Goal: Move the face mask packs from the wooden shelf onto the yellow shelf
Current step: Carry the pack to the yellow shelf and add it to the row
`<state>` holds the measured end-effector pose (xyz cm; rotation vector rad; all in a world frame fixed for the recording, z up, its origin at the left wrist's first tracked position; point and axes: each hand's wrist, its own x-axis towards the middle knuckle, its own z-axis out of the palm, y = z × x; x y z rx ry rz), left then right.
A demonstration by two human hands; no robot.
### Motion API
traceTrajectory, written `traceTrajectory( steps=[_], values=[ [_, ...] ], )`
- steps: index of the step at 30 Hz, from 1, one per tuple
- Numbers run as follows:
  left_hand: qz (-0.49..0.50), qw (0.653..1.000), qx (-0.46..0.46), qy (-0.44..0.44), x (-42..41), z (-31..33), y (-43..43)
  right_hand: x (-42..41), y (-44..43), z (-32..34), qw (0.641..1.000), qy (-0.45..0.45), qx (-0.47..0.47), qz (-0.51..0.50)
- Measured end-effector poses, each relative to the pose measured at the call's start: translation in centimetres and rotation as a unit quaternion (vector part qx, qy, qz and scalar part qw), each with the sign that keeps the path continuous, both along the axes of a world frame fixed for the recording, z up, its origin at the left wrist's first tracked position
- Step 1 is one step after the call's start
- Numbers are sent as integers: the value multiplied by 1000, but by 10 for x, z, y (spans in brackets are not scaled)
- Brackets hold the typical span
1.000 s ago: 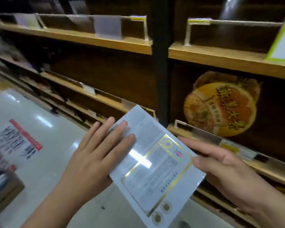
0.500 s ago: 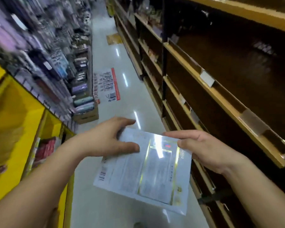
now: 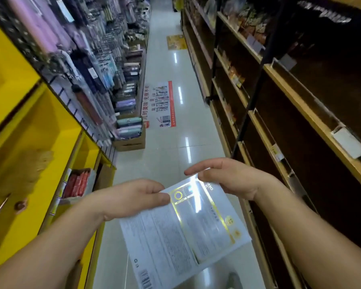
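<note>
White face mask packs (image 3: 181, 232) with gold-foil printing hang low in the aisle, held by both hands at their far edge. My left hand (image 3: 131, 198) pinches the left corner, thumb on top. Gripping the right corner is my right hand (image 3: 227, 177). At least two packs appear stacked, fanned slightly apart. The yellow shelf (image 3: 27, 130) runs along the left, close to my left arm. On the right stands the wooden shelf (image 3: 313, 115), its nearer boards dark and mostly bare.
Red boxes (image 3: 77, 182) lie in a lower yellow compartment. Beyond it a rack of hanging goods (image 3: 88, 59) ends in a cardboard box (image 3: 131, 140) on the floor. A floor sticker (image 3: 159, 104) marks the glossy aisle. Snack bags (image 3: 248, 19) fill the far wooden shelves.
My view has swung left from facing the wooden shelf to looking down the aisle. The packs stayed in both hands and rotated, moving toward the yellow side.
</note>
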<state>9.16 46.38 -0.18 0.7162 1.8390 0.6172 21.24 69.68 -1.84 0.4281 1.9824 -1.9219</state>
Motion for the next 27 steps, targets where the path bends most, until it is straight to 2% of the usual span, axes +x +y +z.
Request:
traceTrajectory(
  steps=[2,5,8,13,21,27],
  values=[
    [64,998,8,-3,-14,-6,-3,-27,8,-3,999,4,22,25],
    [201,978,61,-12,-33,-9,-8,-69,26,-11,998,-4,-9,58],
    [362,924,121,-5,-50,-12,-14,-115,41,-16,996,-14,-8,88],
    [519,841,153,19,-70,-19,-19,-190,26,-23,996,-5,-50,75],
    [678,716,161,45,-130,-28,-49,-307,-48,-23,989,19,-75,125],
    [722,670,169,38,-190,-22,-77,-391,-87,-18,982,29,-98,162]
  ],
)
